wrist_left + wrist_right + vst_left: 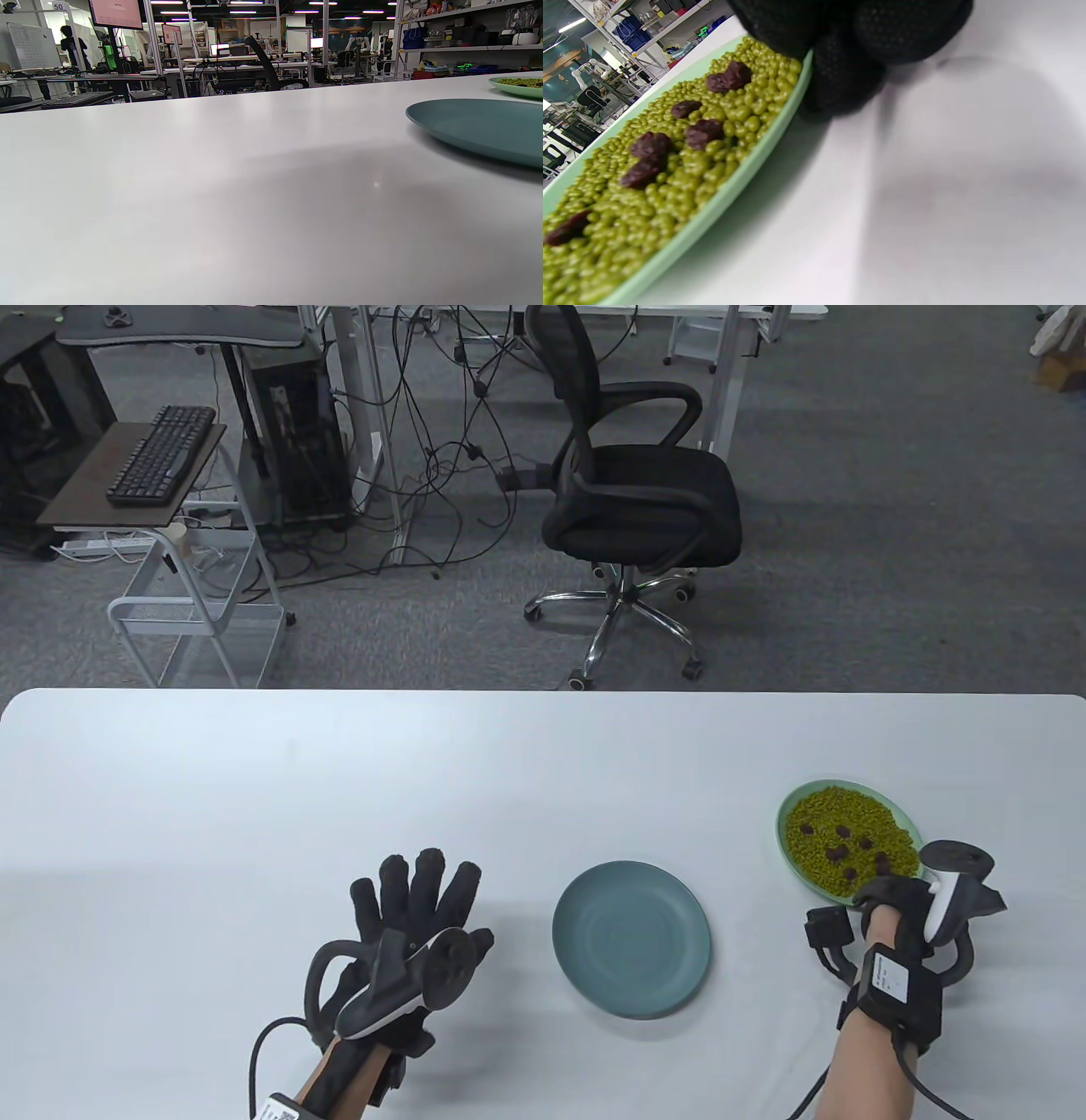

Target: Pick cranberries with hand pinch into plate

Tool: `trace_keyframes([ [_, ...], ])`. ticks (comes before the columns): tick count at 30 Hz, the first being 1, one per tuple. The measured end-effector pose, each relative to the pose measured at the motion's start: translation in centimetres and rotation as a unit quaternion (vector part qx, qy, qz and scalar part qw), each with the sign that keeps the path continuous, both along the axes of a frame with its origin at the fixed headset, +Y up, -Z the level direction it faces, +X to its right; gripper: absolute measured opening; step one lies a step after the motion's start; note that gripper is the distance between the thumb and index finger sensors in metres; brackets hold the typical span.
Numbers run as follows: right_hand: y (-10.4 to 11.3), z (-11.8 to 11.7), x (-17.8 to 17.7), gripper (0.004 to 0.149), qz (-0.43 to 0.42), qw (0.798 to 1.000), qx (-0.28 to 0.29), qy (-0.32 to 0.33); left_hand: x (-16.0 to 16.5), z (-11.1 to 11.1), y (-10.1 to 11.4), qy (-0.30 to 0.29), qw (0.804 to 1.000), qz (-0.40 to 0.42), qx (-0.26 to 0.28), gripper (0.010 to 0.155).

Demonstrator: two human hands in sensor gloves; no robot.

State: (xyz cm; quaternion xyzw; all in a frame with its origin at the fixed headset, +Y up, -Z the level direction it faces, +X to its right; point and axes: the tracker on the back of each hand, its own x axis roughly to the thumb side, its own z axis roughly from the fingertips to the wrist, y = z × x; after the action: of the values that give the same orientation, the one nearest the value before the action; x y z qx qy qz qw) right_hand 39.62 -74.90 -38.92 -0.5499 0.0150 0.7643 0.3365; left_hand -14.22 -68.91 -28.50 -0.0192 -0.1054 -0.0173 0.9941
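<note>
A light green plate (781, 824) at the right holds green beans with several dark cranberries (837, 853) on top. An empty teal plate (631, 937) sits at the table's middle front. My right hand (882, 891) is at the green plate's near rim with its fingers curled together. In the right wrist view the bunched fingers (844, 80) hang over the rim (712, 203), close to the cranberries (702, 132); whether they pinch one is hidden. My left hand (416, 899) lies flat on the table with fingers spread, left of the teal plate and empty.
The white table (254, 797) stretches left and back from the plates. The left wrist view shows the teal plate (479, 127) and, behind it, the green plate (515, 89). An office chair (636, 500) stands on the floor beyond the far edge.
</note>
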Motion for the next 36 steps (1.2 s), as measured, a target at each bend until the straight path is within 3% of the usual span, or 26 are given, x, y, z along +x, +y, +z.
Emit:
trace_keyframes([
  [4,-0.1,0.1,0.1,0.056,-0.033,0.999,0.019,-0.001,-0.1,0.0,0.0,0.001,1.000,0.002,0.002,0.070],
  [24,0.3,1.0,0.4,0.052,-0.046,0.997,0.063,-0.013,-0.4,-0.2,0.1,0.005,1.000,0.015,0.005,0.070],
  [36,4.2,2.7,-2.0,0.051,-0.046,0.986,0.122,0.103,-0.5,-0.1,0.2,0.002,1.000,0.027,0.003,0.070],
])
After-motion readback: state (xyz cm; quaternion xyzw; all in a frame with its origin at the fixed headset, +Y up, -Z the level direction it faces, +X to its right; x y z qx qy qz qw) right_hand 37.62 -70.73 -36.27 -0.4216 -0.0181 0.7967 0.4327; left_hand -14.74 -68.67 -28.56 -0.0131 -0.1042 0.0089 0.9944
